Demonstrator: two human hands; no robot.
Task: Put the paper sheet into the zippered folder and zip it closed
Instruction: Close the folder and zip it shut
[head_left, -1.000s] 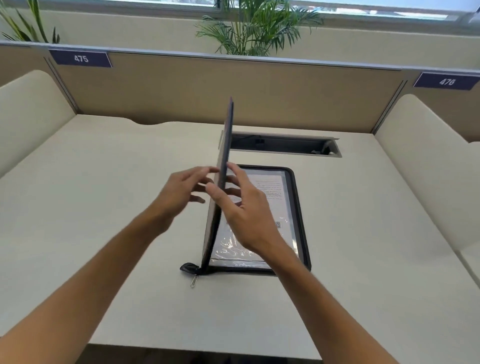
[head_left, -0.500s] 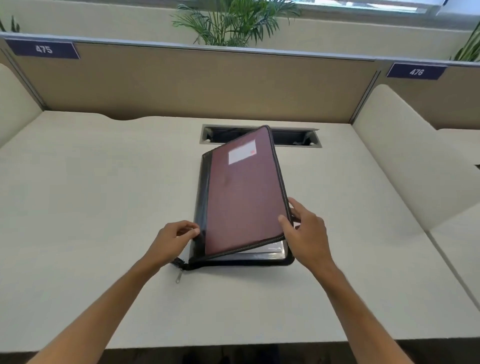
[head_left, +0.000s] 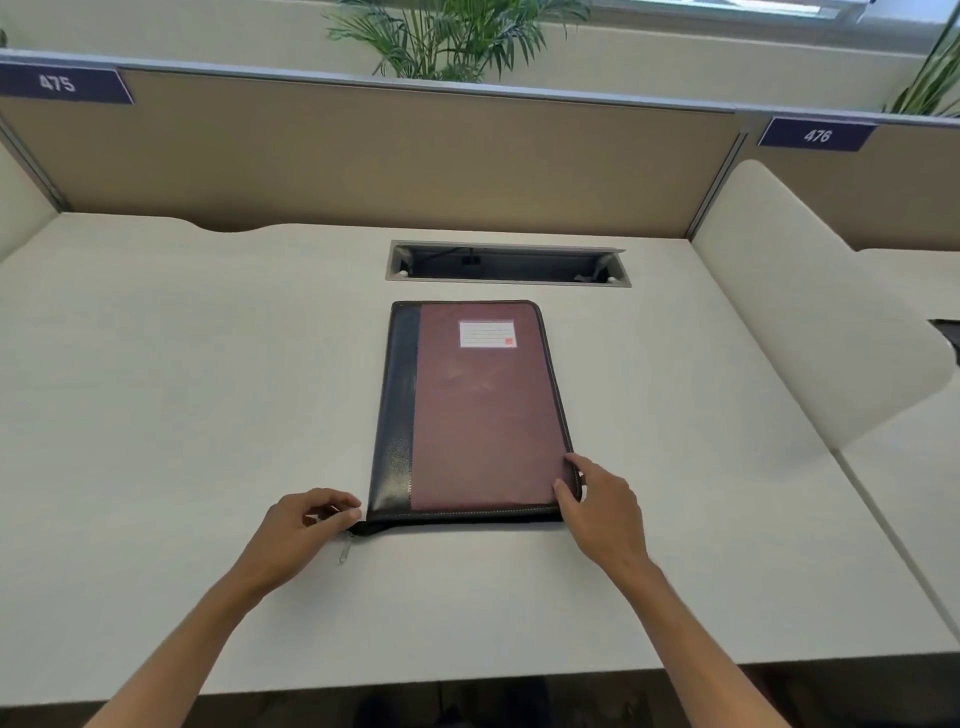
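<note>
Zippered folder (head_left: 480, 410) shut flat on worktop (head_left: 182, 389), unzipped.
Stiff, light cover; left hand (head_left: 301, 530) half-curled, empty, beside zipper pull (head_left: 344, 552) at 7 o'clock; right hand (head_left: 597, 506) spread, pressing 5 o'clock corner.

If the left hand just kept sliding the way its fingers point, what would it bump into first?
Most likely the zippered folder: the left hand points right, fingertips beside its near-left corner just above the zipper pull. Whether they touch already is unclear.
</note>
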